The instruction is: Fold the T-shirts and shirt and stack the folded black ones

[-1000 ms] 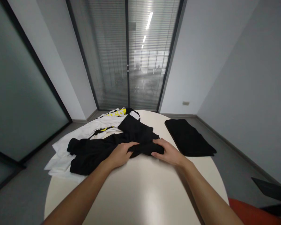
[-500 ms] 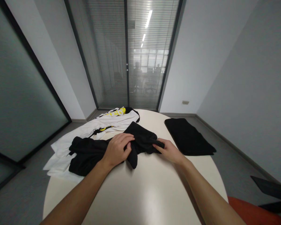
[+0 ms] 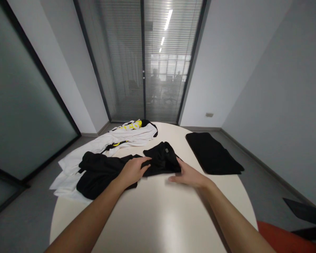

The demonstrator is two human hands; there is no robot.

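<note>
A black garment (image 3: 102,172) lies bunched across the table, its right end (image 3: 162,158) spread flatter and showing a small light label. My left hand (image 3: 133,172) is on the middle of it, with cloth between thumb and fingers. At the garment's right edge is my right hand (image 3: 191,174), its fingers against the cloth and partly hidden. Its thumb stands apart, below the hem over the bare tabletop. Whether the garment is a top or trousers I cannot tell.
A white garment with black and yellow print (image 3: 131,131) lies crumpled at the back left, hanging over the table edge. A folded black cloth (image 3: 213,154) rests at the right edge of the round white table (image 3: 158,218). A red chair (image 3: 279,239) stands at lower right.
My right hand has loosened its grip on the fold and its thumb has come away. The garment's right end has turned over and flattened, bringing the label into sight. My left hand has barely moved.
</note>
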